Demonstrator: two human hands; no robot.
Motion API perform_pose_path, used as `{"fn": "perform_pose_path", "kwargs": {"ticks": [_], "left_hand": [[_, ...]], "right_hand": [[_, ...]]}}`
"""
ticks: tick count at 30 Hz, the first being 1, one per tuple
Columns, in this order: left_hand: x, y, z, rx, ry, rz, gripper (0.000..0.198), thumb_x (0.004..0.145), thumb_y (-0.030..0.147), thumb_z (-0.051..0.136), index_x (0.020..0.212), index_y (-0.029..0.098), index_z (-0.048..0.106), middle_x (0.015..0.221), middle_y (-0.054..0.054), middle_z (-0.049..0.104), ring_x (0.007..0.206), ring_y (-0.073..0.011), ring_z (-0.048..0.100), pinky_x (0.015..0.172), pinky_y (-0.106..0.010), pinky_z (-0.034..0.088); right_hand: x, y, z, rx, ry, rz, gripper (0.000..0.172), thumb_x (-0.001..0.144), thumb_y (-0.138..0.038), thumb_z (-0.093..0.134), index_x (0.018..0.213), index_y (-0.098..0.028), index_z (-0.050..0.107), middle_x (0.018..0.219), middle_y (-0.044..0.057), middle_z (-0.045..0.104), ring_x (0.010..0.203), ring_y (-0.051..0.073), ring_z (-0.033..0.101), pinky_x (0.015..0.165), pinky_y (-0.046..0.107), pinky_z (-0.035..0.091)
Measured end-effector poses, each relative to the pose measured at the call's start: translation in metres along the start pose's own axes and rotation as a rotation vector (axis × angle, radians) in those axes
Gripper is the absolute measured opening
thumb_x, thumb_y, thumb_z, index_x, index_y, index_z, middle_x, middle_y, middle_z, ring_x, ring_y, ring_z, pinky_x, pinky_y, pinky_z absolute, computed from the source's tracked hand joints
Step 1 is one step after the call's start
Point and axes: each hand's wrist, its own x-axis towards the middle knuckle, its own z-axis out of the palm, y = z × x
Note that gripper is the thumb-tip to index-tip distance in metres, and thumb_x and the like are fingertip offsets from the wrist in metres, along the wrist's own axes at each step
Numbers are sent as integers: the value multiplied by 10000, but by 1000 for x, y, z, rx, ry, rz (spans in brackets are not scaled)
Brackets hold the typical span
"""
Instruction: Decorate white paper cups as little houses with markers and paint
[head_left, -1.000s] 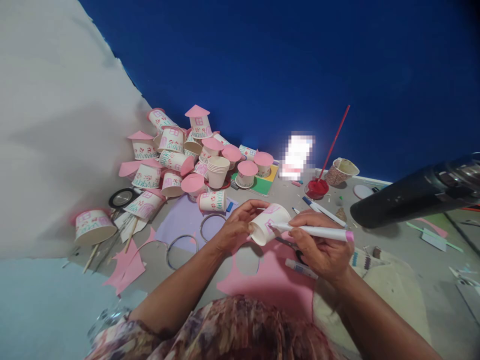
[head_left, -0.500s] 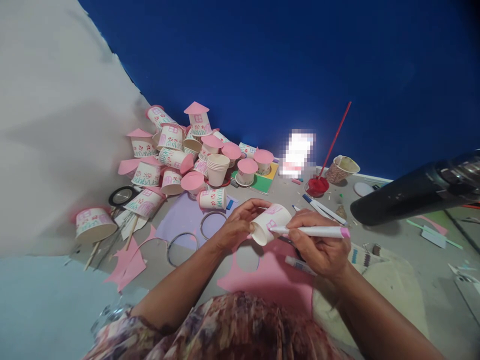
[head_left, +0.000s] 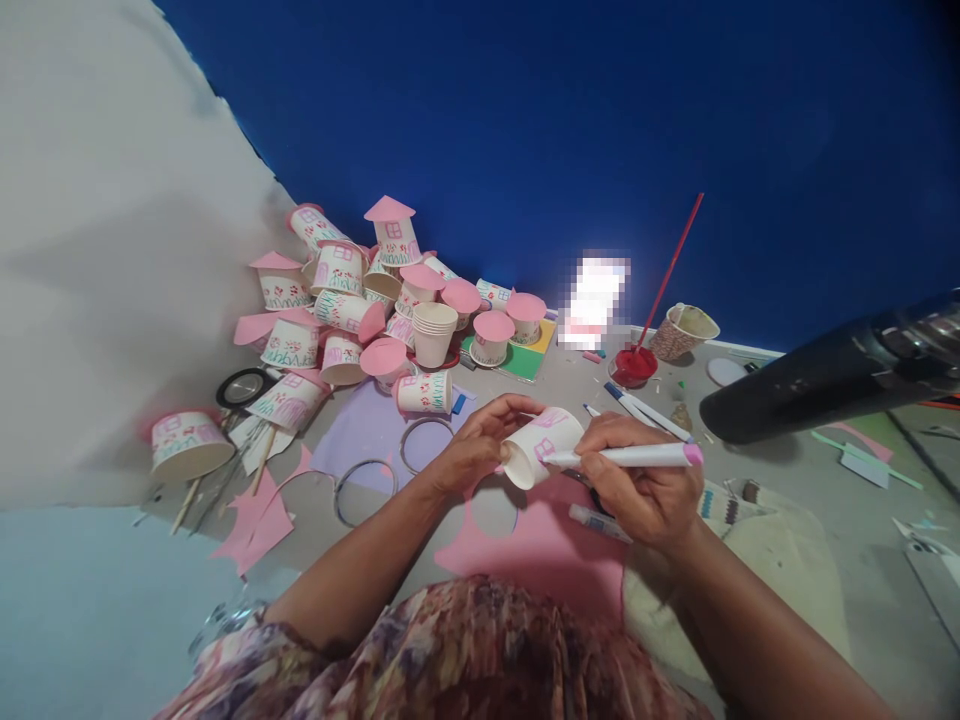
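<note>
My left hand is closed around a white paper cup, which lies tilted with its mouth toward the lower left. Purple-pink line drawings, one like a window, mark the cup's side. Between the fingers and thumb of my right hand is a white marker with a pink end. Its tip meets the cup at the window drawing. Below my hands lies a pink paper sheet with a round hole cut in it. A white tube rests beside my right hand.
Decorated paper cups with pink paper roofs are heaped at the back left, around a stack of plain cups. Two metal rings lie near purple paper. A red paint pot holds a stick. A black cylinder juts in from the right.
The marker tip has shifted very slightly on the window drawing, and the marker lies a little flatter. Both hands keep their hold; the whole view has moved slightly.
</note>
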Motion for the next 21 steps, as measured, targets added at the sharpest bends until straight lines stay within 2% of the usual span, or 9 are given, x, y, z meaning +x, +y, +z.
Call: {"fn": "perform_pose_path", "kwargs": {"ticks": [6,12,17,21], "left_hand": [[0,2,3,-11,-4,-6,620,584,324,918,1176,200,781,1216,-118,729,1134,-304,625,899,-341,481],[0,4,3,-29,44,-36,649,554,336,924,1172,200,780,1230,-118,725,1118,-301,626,865,-334,497],[-2,6,4,-36,42,-45,643,575,326,899,1191,199,767,1222,-123,732,1077,-294,641,834,-331,503],[-2,7,5,-53,36,-45,643,593,342,903,1201,195,755,1231,-125,733,1057,-291,657,830,-338,505]], "right_hand": [[0,0,3,-17,11,-4,143,916,-104,630,864,-214,706,710,11,705,611,158,643,591,297,514],[4,-2,0,-1,-19,-10,166,901,-97,597,831,-217,690,661,4,689,543,153,617,536,289,485],[4,-3,0,1,0,-18,172,904,-107,592,827,-220,696,599,-5,659,530,166,610,540,306,487],[3,-3,0,-6,7,-25,163,901,-100,604,841,-225,689,626,-5,677,538,162,615,537,302,491]]}}
